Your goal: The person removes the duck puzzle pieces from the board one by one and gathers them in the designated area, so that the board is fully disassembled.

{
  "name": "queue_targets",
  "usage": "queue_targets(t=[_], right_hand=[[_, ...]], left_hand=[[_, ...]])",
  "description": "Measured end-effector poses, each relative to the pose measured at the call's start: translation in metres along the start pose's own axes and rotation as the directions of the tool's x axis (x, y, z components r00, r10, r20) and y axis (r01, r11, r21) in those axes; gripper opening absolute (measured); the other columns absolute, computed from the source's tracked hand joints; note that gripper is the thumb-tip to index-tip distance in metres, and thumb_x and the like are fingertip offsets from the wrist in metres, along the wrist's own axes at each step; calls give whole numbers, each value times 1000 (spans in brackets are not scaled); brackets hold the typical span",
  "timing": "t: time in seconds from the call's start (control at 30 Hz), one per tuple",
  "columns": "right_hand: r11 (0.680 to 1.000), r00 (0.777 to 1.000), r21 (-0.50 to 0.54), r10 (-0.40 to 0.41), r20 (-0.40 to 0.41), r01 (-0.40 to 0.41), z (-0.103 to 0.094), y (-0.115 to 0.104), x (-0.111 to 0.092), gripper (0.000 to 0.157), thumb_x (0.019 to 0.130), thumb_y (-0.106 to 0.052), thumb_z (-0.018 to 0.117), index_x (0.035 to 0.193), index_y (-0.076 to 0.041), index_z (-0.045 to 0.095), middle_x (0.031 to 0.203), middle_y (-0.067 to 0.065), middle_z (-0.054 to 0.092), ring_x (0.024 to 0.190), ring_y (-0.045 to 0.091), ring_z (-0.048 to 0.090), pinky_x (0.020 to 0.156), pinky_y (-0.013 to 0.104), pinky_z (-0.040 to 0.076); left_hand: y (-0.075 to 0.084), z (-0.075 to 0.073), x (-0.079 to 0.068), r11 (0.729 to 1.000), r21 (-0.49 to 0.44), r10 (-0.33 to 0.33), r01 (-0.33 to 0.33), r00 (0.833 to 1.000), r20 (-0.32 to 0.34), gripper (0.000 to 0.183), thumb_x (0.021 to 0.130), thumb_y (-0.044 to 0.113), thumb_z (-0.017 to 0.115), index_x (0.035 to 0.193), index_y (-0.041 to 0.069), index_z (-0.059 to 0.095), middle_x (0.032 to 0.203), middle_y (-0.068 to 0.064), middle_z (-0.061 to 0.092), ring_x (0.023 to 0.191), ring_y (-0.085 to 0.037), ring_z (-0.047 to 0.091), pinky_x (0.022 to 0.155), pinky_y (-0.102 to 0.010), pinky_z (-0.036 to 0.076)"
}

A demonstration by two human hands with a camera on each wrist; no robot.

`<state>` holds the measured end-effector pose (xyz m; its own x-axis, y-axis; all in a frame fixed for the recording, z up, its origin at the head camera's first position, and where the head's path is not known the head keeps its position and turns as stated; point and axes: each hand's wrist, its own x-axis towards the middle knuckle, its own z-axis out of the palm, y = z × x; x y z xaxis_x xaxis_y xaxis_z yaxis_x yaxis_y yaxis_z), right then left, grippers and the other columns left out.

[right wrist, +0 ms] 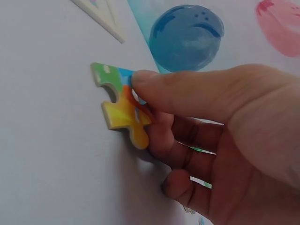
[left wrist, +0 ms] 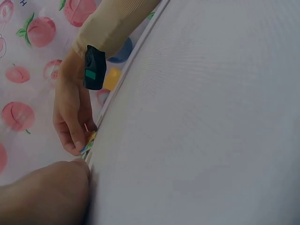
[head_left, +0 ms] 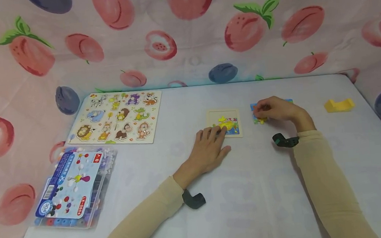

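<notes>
My left hand (head_left: 207, 152) rests with extended fingers on the lower edge of a small wooden puzzle tray (head_left: 240, 123). Joined pieces (head_left: 231, 125) with a yellow, blue and green picture fill part of that tray; the fingers cover some of it. To the right of the tray, my right hand (head_left: 277, 110) pinches a puzzle piece (right wrist: 119, 108) between thumb and fingers. This piece is yellow, green and blue, and in the right wrist view it is tilted above the white surface. More blue-edged puzzle pieces (head_left: 289, 100) lie behind and under the right hand, mostly hidden by it.
A yellow curved block (head_left: 339, 105) lies at the far right. A wooden animal puzzle board (head_left: 116, 118) lies at the back left. In front of it is a clear plastic case (head_left: 74, 185) of coloured parts. A fruit-print curtain (head_left: 189, 34) hangs behind the table.
</notes>
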<state>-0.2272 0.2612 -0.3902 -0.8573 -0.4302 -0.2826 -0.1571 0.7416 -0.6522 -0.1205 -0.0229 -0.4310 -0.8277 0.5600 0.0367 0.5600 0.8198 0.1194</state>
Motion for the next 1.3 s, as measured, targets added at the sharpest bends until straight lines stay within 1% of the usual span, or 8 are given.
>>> queue_targets(t=[0.13,0.3,0.53,0.7,0.77,0.87,1.07,1.3], right_hand=[[1000,1000,12,-27,-10,27,2,0,2,18,92,-18,62,102,-3,63,94,9,61,83,17,48,69,24,41],[999,999,5,-42,-21,42,4,-2,1,12,91,-15,63,97,-5,63,90,8,59,82,18,47,70,27,40],[997,997,-63,-58,-58,54,8,-10,3,11,92,-17,60,96,-6,63,85,8,60,75,18,48,66,29,40],[985,984,-95,-152,-90,143,21,-21,15,16,95,-22,57,103,-9,64,94,7,64,80,18,52,70,29,43],[977,977,-96,-197,-86,188,28,-27,20,18,95,-23,56,106,-11,64,99,6,64,84,18,53,74,30,44],[973,972,-63,-227,-60,223,39,-38,25,22,96,-24,55,113,-13,63,103,5,63,88,19,54,77,33,45],[974,975,-53,-222,-15,221,53,-51,28,32,97,-26,53,126,-13,58,110,6,61,96,21,53,86,39,43],[979,982,-72,-190,-1,189,54,-51,30,33,97,-27,53,127,-16,59,120,7,61,100,23,53,90,41,42]], left_hand=[[0,0,0,1000,-4,2,-2,1000,-5,63,100,51,25,151,15,22,149,-6,30,133,-24,25,106,-42,24],[0,1,0,1000,-10,4,-4,1000,-12,62,100,50,27,151,14,23,148,-6,31,133,-24,26,106,-42,24],[-1,3,0,1000,1,-2,2,1000,3,62,100,50,27,151,15,22,149,-5,30,132,-23,25,105,-41,24],[-1,2,0,1000,0,-2,2,1000,-1,62,100,50,27,151,15,24,149,-5,30,132,-23,25,105,-41,24],[-1,1,0,1000,5,-1,1,1000,-2,62,100,50,27,151,15,24,149,-5,30,132,-23,25,104,-41,24],[0,1,0,1000,14,1,-1,1000,-1,62,100,50,27,151,15,25,149,-5,29,131,-23,26,104,-41,24],[0,2,-1,1000,17,13,-13,1000,-5,60,100,49,27,151,16,25,149,-5,30,131,-23,26,104,-41,25],[-1,2,0,1000,12,16,-16,1000,-16,59,101,49,25,151,18,24,149,-4,30,131,-23,27,103,-42,25]])
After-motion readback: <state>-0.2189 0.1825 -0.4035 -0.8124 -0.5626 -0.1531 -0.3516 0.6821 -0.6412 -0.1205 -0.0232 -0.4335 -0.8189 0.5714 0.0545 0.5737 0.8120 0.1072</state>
